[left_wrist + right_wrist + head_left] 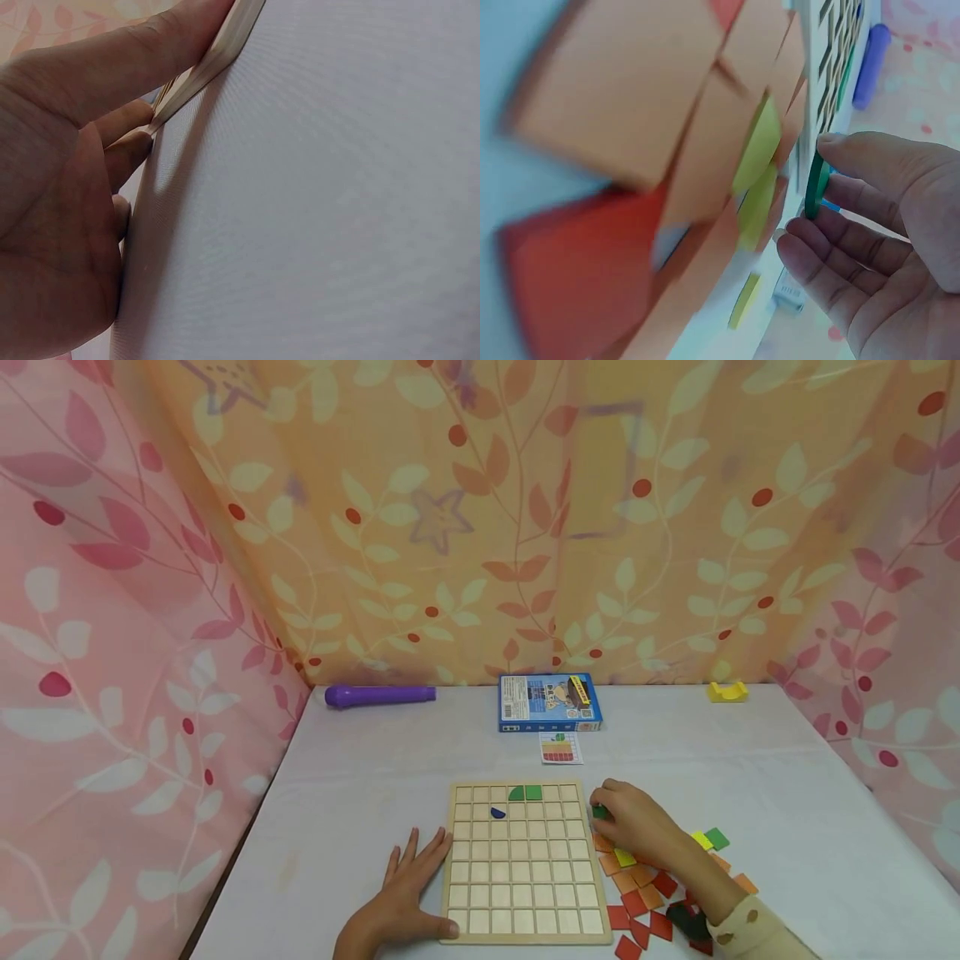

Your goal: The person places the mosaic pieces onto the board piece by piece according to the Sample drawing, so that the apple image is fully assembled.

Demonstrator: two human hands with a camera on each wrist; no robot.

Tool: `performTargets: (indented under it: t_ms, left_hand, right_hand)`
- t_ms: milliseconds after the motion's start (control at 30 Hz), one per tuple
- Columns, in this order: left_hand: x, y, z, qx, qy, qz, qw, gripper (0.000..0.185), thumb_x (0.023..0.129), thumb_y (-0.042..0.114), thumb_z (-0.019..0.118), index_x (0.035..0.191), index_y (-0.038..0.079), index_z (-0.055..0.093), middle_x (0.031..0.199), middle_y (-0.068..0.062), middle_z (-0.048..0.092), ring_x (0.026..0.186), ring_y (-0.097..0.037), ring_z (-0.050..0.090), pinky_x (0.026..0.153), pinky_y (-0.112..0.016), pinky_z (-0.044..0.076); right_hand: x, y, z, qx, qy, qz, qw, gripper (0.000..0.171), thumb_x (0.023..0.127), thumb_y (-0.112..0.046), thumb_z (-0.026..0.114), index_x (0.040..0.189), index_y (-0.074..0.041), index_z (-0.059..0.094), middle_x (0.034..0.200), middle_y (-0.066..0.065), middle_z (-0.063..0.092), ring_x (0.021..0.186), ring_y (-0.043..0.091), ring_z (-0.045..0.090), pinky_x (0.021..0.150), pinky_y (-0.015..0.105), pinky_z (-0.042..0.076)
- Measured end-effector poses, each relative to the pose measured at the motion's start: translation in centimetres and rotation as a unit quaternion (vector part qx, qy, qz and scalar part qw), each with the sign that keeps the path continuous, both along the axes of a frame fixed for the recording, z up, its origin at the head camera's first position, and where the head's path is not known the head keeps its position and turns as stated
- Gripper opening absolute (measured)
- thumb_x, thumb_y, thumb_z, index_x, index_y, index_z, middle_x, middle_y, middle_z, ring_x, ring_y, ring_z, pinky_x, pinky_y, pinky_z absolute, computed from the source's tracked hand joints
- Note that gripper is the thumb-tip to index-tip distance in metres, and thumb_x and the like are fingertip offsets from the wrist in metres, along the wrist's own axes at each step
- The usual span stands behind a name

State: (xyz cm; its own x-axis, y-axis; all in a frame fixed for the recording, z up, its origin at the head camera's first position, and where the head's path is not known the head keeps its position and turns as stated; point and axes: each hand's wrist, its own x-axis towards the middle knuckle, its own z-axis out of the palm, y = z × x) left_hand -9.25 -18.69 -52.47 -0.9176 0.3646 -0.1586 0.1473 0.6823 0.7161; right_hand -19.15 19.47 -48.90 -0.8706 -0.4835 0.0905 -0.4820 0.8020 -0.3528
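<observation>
Green tile [599, 812]: pinched on edge between thumb and fingertips of the right hand [637, 827], just off the right edge of the grid board [522, 935], near that board's far right corner; also seen edge-on in the wrist view [816, 187].
Right hand: fingers curled round the green tile, above the pile of loose tiles [637, 893].
Left hand [401, 893]: flat on the table [360, 793], fingers straight, thumb pressed against the board's near left edge.
Grid board: near the table's front edge, centred; two green pieces [525, 792] in the far row, a blue piece [498, 812] one row nearer.
Loose tiles: orange, red, yellow and green, spread right of the board.
Pattern card [560, 748]: beyond the board.
Blue box [550, 702]: behind the card, at the back edge.
Purple cylinder [378, 696]: back left.
Yellow object [727, 692]: back right.
</observation>
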Motion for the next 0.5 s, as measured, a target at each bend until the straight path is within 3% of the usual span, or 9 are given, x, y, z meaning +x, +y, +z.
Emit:
performTargets:
  t_ms: [267,500]
  left_hand:
    - [0.1,0.1,0.0,0.003,-0.009,-0.003,1.0,0.123,0.062,0.058,0.088,0.16,0.016,0.027,0.166,-0.005,0.017,0.15,-0.04,-0.011,0.113,-0.063,-0.013]
    - [0.0,0.0,0.3,-0.001,-0.008,0.001,1.0,0.123,0.062,0.058,0.088,0.16,0.015,0.027,0.166,-0.006,0.018,0.15,-0.04,-0.011,0.113,-0.063,-0.014]
  right_hand:
    - [-0.6,-2.7,0.0,0.002,0.028,0.068,0.997,0.013,0.084,-0.015,0.079,0.087,-0.009,0.068,0.081,-0.004,0.057,0.07,0.009,0.047,0.063,0.025,0.05]
    - [-1.2,-5.6,0.3,0.008,0.023,0.082,0.996,0.01,0.085,-0.015,0.079,0.087,-0.01,0.07,0.08,-0.004,0.058,0.071,0.01,0.049,0.067,0.029,0.052]
